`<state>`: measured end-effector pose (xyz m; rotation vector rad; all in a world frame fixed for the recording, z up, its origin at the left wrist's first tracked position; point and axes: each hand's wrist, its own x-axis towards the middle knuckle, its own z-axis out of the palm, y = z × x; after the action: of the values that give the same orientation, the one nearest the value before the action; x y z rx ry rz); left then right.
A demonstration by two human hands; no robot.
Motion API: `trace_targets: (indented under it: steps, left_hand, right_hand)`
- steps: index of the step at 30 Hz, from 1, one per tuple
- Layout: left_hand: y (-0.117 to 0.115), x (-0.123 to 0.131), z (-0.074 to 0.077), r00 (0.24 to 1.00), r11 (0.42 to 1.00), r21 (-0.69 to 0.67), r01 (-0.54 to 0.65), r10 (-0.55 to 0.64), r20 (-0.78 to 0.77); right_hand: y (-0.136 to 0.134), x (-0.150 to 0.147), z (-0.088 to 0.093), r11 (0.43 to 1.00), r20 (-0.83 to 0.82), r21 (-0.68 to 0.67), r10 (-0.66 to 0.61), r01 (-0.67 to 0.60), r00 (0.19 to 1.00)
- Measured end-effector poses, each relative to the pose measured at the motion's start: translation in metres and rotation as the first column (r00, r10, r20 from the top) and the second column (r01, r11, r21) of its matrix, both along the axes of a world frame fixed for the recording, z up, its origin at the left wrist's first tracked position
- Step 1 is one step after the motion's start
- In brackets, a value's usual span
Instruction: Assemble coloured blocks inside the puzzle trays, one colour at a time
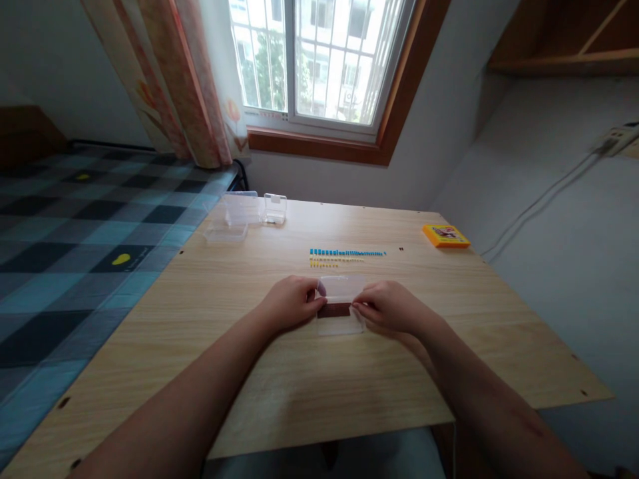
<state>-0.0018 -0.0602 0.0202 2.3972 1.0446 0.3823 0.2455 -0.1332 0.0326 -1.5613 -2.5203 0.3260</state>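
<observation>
A small clear plastic box (341,324) lies in front of me with its lid raised on the far side. Inside it is a reddish-brown block or row of pieces (334,310); its exact kind is too small to tell. My left hand (294,303) grips the box's left side, thumb near the brown contents and fingers behind the lid. At the opposite side, my right hand (387,306) has thumb and fingertips pinched at the box's right edge, close to the contents. Just beyond the box, small blue pieces (344,252) and yellow pieces (323,264) lie in neat rows.
Clear plastic containers (242,207) stand at the table's far left, beside a smaller clear box (275,208). An orange-yellow box (446,235) lies at the far right. The wooden table (200,319) borders a checked bed (100,246) on the left and a wall on the right.
</observation>
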Motion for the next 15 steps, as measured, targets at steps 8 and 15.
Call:
trace_targets:
  steps: [8, 15]
  left_hand:
    - [-0.001, 0.0, 0.002, 1.0, 1.0, -0.004, 0.009, -0.009, -0.012]
    - [-0.002, 0.0, 0.004, 1.0, 1.0, -0.003, -0.008, 0.008, -0.016]
  right_hand:
    - [-0.001, 0.01, 0.002, 0.995, -0.132, 0.08, 0.078, -0.068, 0.988]
    - [-0.006, 0.044, 0.011, 0.813, -0.523, 0.467, -0.064, 0.349, 0.85]
